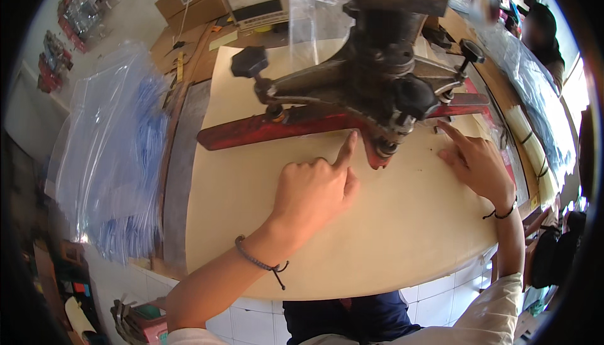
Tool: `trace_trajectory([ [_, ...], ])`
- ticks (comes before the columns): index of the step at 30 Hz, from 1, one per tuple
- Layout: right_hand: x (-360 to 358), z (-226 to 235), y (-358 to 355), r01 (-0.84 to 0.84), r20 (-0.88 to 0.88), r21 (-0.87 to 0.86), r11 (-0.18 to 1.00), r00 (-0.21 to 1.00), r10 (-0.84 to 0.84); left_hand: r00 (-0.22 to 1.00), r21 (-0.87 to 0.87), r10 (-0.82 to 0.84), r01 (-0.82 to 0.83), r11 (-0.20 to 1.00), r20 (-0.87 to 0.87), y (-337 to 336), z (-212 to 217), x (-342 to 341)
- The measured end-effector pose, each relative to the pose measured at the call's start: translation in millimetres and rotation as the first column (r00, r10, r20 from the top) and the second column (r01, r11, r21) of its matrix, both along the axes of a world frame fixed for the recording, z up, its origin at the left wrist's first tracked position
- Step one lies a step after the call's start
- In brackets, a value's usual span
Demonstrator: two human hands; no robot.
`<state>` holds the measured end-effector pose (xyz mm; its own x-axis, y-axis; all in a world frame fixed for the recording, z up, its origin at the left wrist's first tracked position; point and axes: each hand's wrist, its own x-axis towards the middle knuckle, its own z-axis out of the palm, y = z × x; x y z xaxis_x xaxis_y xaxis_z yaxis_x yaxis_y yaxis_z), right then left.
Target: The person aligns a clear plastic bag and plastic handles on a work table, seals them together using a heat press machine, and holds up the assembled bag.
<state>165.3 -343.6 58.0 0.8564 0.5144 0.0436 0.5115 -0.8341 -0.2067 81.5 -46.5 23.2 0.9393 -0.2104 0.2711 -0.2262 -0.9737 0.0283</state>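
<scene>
A dark metal machine head with black knobs stands over a cream sheet on the worktable. Below its bracket runs a long red bar, with a short branch toward me. My left hand is over the sheet, index finger stretched to the bar's near edge, the other fingers curled and the thumb apart. My right hand points its index finger near the bar's right part, thumb held away from it. Neither hand holds anything I can see. Whether the fingertips touch the bar, I cannot tell.
A stack of clear bluish plastic sheets lies at the left. More clear plastic is along the right side, beside a tied pale bundle. Cardboard boxes stand at the back. Another person is at the far right.
</scene>
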Motion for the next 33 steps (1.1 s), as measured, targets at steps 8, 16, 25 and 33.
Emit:
trace_trajectory([
  [8, 1.1, 1.5, -5.1, -0.017, -0.057, 0.024, 1.000, 0.998, 0.019, 0.998, -0.022, 0.025, -0.026, 0.999, -0.050, 2.7, -3.8, -2.0],
  [16, -2.8, -2.2, -6.9, -0.007, 0.029, -0.054, 0.999, 1.000, 0.008, 1.000, -0.054, 0.011, -0.012, 0.998, -0.024, 2.0, -1.6, -3.1],
  [25, -47.9, 20.1, -59.1, -0.126, 0.030, 0.121, 0.985, 0.992, 0.123, 0.946, 0.005, -0.020, 0.023, 1.000, -0.323, 10.3, 26.9, -114.3],
  [33, -76.7, 29.4, -197.7, 0.279, 0.430, 0.250, 0.927, 0.826, -0.364, 0.987, -0.136, 0.057, -0.037, 0.990, 0.152, 9.3, -31.8, -174.9],
])
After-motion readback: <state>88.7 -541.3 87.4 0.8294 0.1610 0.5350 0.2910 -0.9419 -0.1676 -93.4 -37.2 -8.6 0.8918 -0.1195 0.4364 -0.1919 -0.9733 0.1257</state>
